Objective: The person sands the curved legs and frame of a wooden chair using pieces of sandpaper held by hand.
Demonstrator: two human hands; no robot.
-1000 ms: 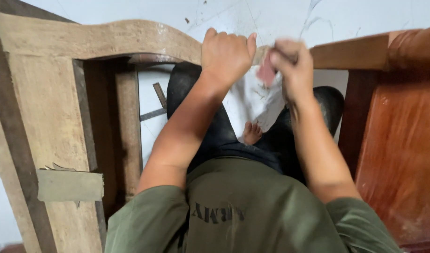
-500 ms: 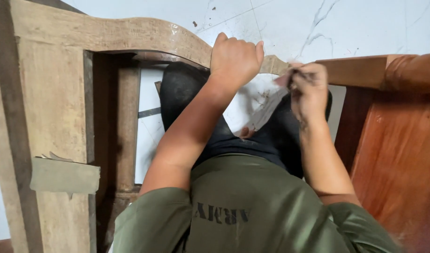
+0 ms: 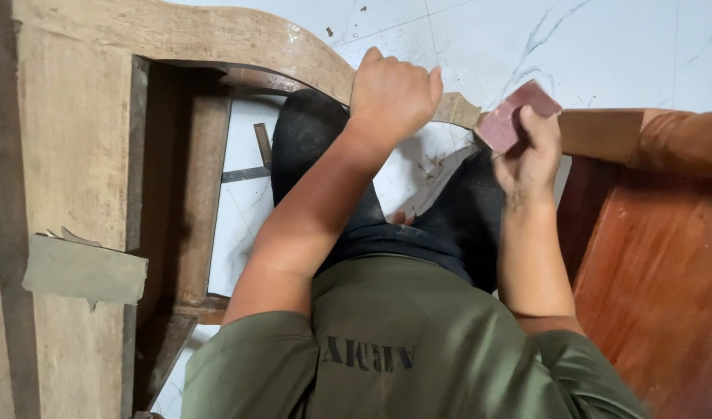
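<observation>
Your left hand (image 3: 394, 97) is closed in a fist over the curved top rail (image 3: 216, 35) of the bare wooden frame (image 3: 69, 155), gripping it at the far middle of the scene, knuckles toward you. Your right hand (image 3: 530, 151) is clenched around a folded piece of reddish-brown sandpaper (image 3: 515, 115), thumb on the near face and fingers behind, with the paper sticking up past your fingertips. The sandpaper sits just right of the rail's pale, tapered end (image 3: 457, 109), very close to it; whether it touches the wood cannot be told from here.

The frame's unfinished upright runs down the left side, and a flat sheet of grey-green sandpaper (image 3: 84, 270) lies on it near you. To the right, the wood turns to a glossy red-brown varnished panel (image 3: 658, 264), near your right forearm. Your dark trousers (image 3: 356, 202) show between your arms, above the olive green shirt (image 3: 402, 349). Beyond the rail lies a white marbled tile floor (image 3: 488, 39) with a few dark chips scattered on it.
</observation>
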